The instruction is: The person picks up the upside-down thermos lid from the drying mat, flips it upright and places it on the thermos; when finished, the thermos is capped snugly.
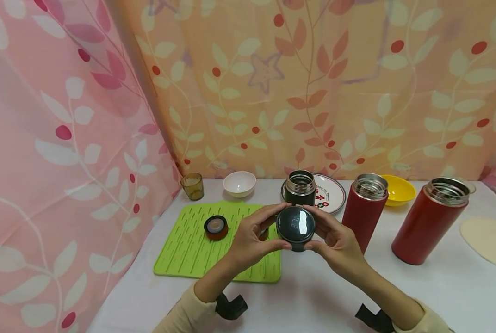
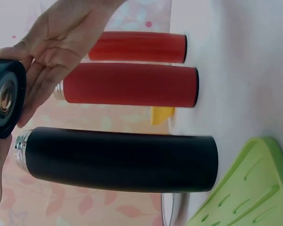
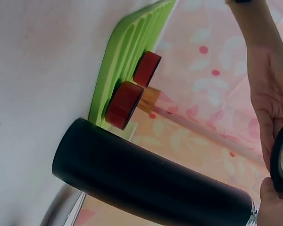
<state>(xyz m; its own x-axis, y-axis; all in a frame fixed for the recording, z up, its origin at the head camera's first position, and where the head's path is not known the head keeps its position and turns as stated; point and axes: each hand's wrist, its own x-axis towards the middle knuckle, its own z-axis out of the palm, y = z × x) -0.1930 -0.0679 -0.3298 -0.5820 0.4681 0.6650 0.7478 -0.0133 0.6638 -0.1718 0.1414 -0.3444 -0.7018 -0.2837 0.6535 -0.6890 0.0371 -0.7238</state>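
Both hands hold a black flask lid (image 1: 295,224) in front of the body, its glossy top facing the head camera. My left hand (image 1: 250,236) pinches its left edge with thumb and fingers; my right hand (image 1: 337,238) does so on the right. The wrist views show the lid's underside (image 2: 7,98), with a round metallic centre. Just behind the lid stands a black flask (image 1: 300,193), uncapped, its steel neck showing; the hands and lid hide its lower part in the head view. Two uncapped red flasks, a middle one (image 1: 363,210) and a right one (image 1: 429,224), stand upright.
A green drying mat (image 1: 177,259) bears two red lids, one nearer (image 3: 124,104), one farther (image 3: 147,68). Along the back stand an amber glass (image 1: 192,186), a white bowl (image 1: 239,184), a printed plate (image 1: 333,194) and a yellow bowl (image 1: 399,190). A beige round mat (image 1: 489,240) lies right.
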